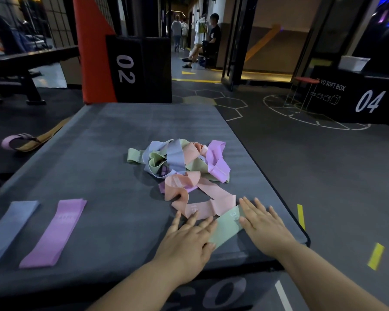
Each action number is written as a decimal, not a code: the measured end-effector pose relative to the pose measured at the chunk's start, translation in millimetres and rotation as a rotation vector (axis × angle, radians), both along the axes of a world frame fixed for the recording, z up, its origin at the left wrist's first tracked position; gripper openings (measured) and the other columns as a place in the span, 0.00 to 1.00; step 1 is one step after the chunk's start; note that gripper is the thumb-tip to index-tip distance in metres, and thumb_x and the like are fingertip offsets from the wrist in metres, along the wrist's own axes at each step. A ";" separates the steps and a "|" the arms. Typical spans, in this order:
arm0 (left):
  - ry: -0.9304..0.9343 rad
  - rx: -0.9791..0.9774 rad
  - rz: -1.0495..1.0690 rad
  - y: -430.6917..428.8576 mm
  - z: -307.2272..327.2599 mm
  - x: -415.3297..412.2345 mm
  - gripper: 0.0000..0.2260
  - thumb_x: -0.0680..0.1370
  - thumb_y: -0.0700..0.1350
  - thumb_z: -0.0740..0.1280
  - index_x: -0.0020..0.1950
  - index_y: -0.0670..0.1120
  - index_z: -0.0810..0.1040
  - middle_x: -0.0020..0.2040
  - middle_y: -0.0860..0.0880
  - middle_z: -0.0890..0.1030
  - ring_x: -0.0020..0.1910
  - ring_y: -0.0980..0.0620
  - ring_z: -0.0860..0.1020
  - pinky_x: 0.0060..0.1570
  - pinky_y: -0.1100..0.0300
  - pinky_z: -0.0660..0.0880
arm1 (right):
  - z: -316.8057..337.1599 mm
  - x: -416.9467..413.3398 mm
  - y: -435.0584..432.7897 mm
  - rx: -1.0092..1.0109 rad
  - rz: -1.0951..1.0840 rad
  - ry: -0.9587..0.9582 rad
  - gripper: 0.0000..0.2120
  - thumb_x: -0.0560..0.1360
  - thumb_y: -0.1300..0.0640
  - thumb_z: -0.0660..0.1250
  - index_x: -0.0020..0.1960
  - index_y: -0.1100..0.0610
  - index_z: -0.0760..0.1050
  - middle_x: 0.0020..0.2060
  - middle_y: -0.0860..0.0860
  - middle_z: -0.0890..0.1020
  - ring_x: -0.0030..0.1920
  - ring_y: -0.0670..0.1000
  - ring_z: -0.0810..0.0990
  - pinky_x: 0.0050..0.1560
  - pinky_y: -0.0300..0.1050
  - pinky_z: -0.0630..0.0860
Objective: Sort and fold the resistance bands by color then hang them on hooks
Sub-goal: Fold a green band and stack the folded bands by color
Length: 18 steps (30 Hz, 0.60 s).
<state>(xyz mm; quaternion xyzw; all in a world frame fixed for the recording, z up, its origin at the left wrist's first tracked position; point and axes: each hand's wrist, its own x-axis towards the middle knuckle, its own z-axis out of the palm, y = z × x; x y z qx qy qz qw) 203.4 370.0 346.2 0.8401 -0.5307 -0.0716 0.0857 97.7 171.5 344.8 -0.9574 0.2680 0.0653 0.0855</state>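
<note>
Head view, looking down over a padded grey platform (99, 153). Sorting stage; hanging not begun, no hooks in sight. Mid-platform sits a tangled pile (177, 162) of green, blue-grey, peach and purple loops, wound through one another. Near the left edge two are dealt with: a blue-grey band (11, 223) and a purple band (58, 227), each laid flat, side by side but apart. At near right a green band (227, 225) lies flat at a slant, touching a peach band (202, 205) that trails out of the pile. Step in hand, as I read it: pressing the green one smooth as the third colour. Next move probably calls for folding it or setting it in line with the flat pair, then working a loop free of the tangle. Left hand (186, 241): palm down, fingers straight and spread, on the band's near end. Right hand (263, 223): likewise flat on its far end. Neither grips anything.
</note>
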 end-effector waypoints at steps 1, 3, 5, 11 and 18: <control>0.000 -0.001 -0.001 -0.2 -0.4 -0.1 0.24 0.83 0.54 0.49 0.78 0.57 0.46 0.78 0.61 0.47 0.78 0.55 0.41 0.71 0.52 0.31 | -0.7 0.3 0.2 -0.004 -0.002 0.003 0.26 0.83 0.44 0.42 0.79 0.48 0.40 0.78 0.42 0.44 0.77 0.46 0.39 0.77 0.50 0.39; 0.004 -0.007 -0.007 -0.9 -0.2 0.0 0.24 0.83 0.54 0.49 0.79 0.56 0.47 0.78 0.60 0.48 0.78 0.55 0.43 0.72 0.53 0.33 | -0.3 0.8 0.8 -0.003 -0.004 0.004 0.26 0.83 0.44 0.42 0.79 0.48 0.40 0.78 0.42 0.45 0.77 0.46 0.40 0.76 0.50 0.39; 0.016 -0.014 -0.008 -2.1 -0.1 1.5 0.25 0.83 0.54 0.50 0.79 0.56 0.48 0.78 0.60 0.49 0.78 0.55 0.44 0.73 0.54 0.36 | 2.2 1.0 1.1 0.007 -0.007 -0.007 0.26 0.83 0.44 0.42 0.79 0.47 0.41 0.78 0.41 0.46 0.77 0.46 0.40 0.76 0.50 0.39; 0.022 -0.030 -0.013 -3.0 -3.6 3.8 0.25 0.82 0.55 0.51 0.79 0.56 0.47 0.78 0.59 0.50 0.78 0.56 0.46 0.74 0.56 0.37 | 4.5 -0.1 2.6 0.021 -0.014 -0.024 0.25 0.84 0.47 0.42 0.79 0.48 0.42 0.78 0.41 0.46 0.77 0.46 0.39 0.76 0.51 0.39; 0.069 -0.146 0.002 -2.9 -7.0 3.7 0.25 0.81 0.56 0.56 0.77 0.59 0.53 0.76 0.60 0.59 0.77 0.57 0.50 0.74 0.59 0.41 | 1.9 1.6 -0.1 0.060 -0.059 -0.098 0.24 0.84 0.51 0.43 0.79 0.48 0.45 0.78 0.45 0.55 0.78 0.46 0.41 0.76 0.50 0.40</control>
